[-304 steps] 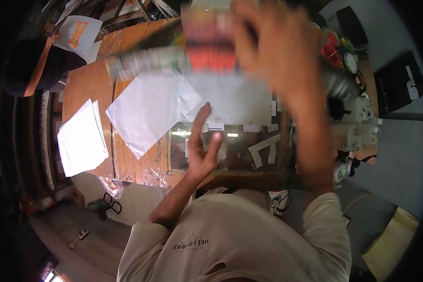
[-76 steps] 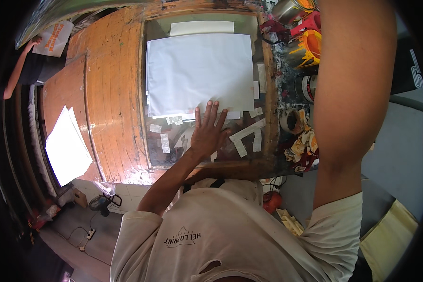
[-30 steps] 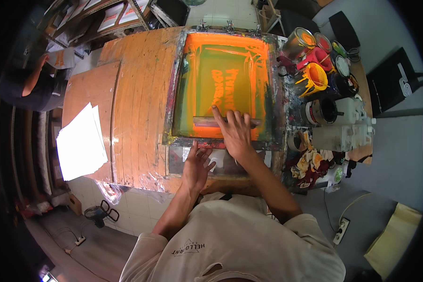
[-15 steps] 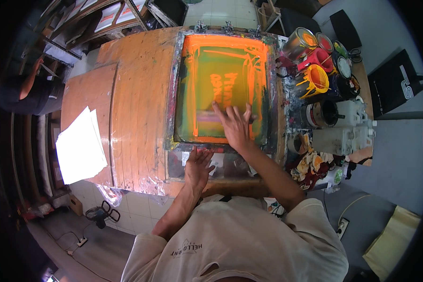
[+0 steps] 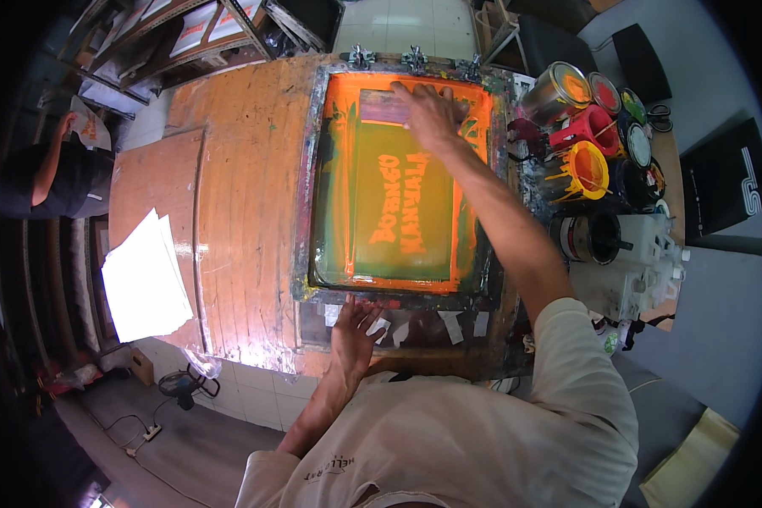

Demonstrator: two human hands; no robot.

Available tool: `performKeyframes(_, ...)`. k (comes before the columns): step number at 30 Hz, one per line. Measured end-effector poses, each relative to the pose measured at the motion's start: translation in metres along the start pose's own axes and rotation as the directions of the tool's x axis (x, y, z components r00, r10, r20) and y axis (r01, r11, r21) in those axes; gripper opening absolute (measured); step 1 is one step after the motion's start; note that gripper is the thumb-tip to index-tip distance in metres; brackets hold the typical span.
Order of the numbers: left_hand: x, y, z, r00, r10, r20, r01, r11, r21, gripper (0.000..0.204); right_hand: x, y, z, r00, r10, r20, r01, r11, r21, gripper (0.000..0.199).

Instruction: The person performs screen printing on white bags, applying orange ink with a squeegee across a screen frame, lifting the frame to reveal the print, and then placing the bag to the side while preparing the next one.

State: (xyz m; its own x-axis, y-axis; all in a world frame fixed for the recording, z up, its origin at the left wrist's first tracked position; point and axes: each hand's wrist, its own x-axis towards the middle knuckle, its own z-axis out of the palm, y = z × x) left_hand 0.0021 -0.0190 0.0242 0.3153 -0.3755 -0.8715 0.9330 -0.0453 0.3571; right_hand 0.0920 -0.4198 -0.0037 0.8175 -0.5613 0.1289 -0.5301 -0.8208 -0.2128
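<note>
Beyond loosely open left hand (image 5: 353, 336), gripping squeegee (image 5: 381, 108) with right hand (image 5: 436, 120) far up screen (image 5: 442, 229); seemingly inked below those fingers; not yet lifted.

Black fan (image 5: 176, 385) near power strip (image 5: 151, 433)

1 scrn (image 5: 440, 300); 1 squeegee (image 5: 381, 107); 3 clamps (image 5: 414, 59); prob. 8 pots (image 5: 588, 169)

I can't see the part of the scraper (image 5: 383, 107) under the right hand (image 5: 433, 117), nor tell whether the left hand (image 5: 352, 340) touches the underside of the frame (image 5: 415, 300) just ahead, and the person (image 5: 52, 179) well left of both hands is partly lost in shadow.
</note>
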Motion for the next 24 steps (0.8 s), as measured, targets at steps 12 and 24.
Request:
performKeyframes(12,0.006,-0.005,-0.017,0.983,0.086,0.165,-0.082,0.996,-0.034,0.032,-0.035,-0.005,0.003,0.94,-0.183,-0.287,0.133,0.974,-0.184,0.068)
performKeyframes(24,-0.031,0.026,0.009,0.889,0.296,0.348,-0.283,0.955,-0.09,0.025,-0.27,-0.139,-0.129,0.972,-0.17,-0.16,0.169,0.985,-0.022,0.064)
